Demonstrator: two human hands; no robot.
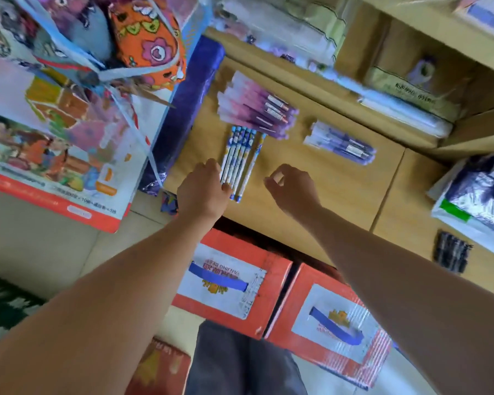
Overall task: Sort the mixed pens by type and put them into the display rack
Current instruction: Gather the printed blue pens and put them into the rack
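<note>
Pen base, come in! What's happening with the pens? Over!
Left hand curled against blue pens, grip unclear. Right hand hovers loose, empty. Pink pens and purple pens piled apart on table. Nothing in the way.

matt wood table (pixel 340 178); glossy plastic pens (pixel 240 161).

bare desk (pixel 320 178) between blue pens (pixel 241 161) and purple pens (pixel 341 146)
</note>
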